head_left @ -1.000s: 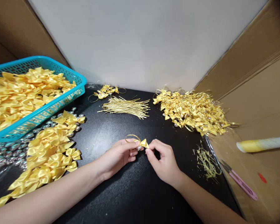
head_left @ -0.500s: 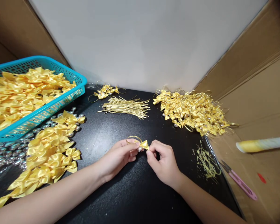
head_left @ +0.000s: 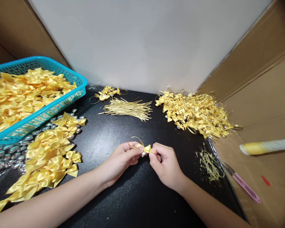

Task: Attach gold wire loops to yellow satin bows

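Hands (head_left: 124, 155) (head_left: 165, 164) on bow (head_left: 147, 148); tbl edge (head_left: 215, 151) R

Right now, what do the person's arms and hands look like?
The left hand and right hand are bare, with no gloves or rings showing. The slim left arm and right arm are bare too: no sleeves or watch in view.

The left hand (head_left: 123, 155) partly hides the bow (head_left: 147, 148).
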### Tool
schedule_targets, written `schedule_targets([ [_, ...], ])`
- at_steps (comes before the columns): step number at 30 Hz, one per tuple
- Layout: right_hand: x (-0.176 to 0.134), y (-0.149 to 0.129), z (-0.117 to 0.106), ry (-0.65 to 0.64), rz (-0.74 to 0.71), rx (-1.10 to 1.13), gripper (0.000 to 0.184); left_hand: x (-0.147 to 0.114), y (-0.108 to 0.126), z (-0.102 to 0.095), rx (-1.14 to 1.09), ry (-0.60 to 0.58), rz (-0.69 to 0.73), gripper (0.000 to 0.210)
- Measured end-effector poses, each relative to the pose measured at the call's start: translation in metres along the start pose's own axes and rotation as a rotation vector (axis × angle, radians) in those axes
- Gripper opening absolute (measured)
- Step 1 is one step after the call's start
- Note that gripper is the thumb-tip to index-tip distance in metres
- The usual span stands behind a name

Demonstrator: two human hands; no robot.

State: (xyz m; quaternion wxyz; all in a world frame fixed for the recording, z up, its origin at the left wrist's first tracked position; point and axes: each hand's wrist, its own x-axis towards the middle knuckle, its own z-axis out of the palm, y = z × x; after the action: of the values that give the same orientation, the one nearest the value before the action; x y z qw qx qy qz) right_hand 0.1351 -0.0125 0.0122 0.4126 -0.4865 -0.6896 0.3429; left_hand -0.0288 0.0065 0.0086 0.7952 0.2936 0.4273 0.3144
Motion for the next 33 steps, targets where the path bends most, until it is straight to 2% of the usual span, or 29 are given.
schedule_targets([
  [10, -0.0014, -0.0021, 0.0003, 0.014, -0.001, 0.02, 0.027, 0.0016, -0.0043, -0.002, -0.017, 0.011, 0.016, 0.028],
  [33, -0.0034, 0.0013, 0.0054, 0.018, 0.019, -0.016, 0.027, -0.0013, -0.0017, 0.0027, 0.036, 0.039, 0.028, 0.034],
])
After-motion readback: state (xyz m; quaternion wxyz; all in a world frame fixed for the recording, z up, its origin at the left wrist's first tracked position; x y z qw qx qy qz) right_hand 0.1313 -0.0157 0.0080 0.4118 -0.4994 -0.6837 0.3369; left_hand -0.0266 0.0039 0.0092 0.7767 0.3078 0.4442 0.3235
